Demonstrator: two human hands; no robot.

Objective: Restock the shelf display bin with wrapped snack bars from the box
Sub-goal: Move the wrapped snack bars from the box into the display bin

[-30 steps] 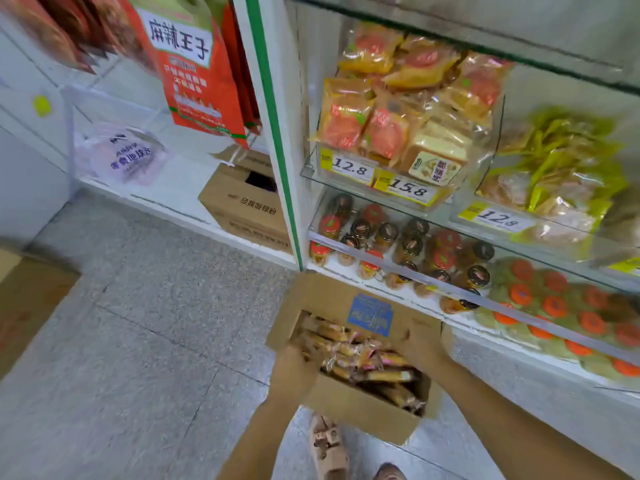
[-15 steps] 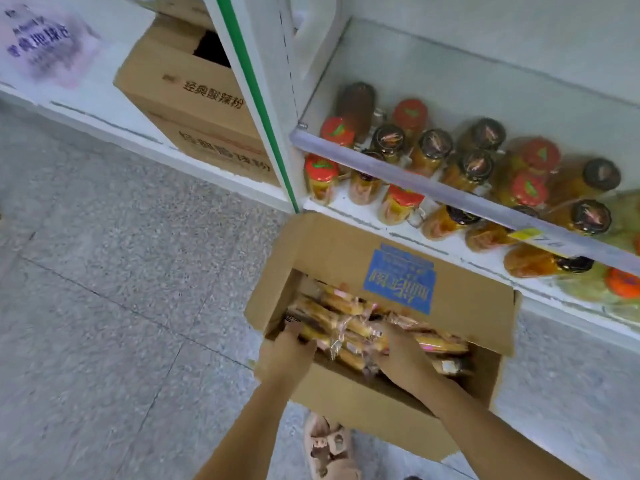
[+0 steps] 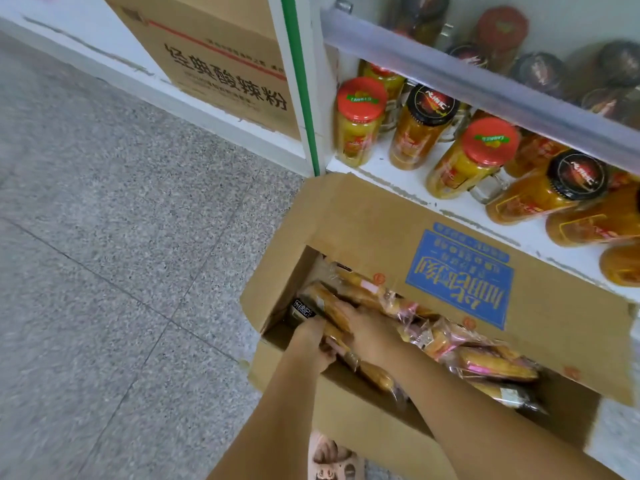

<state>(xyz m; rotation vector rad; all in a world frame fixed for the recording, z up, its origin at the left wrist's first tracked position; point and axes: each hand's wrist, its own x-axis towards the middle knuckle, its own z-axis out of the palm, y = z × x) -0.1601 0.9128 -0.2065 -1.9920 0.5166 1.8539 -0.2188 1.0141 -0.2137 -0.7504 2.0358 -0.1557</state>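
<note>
Right hand (image 3: 367, 336) slid leftward, perhaps holding bars (image 3: 491, 365) (speckled floor (image 3: 121, 254)).

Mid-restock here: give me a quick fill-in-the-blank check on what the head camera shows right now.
1. The label on the box is ____.
2. The jars on the shelf have lids that are red or ____.
3. Of the left hand and right hand, ____ are in the box, on the snack bars.

Missing words: blue; black; both.
</note>
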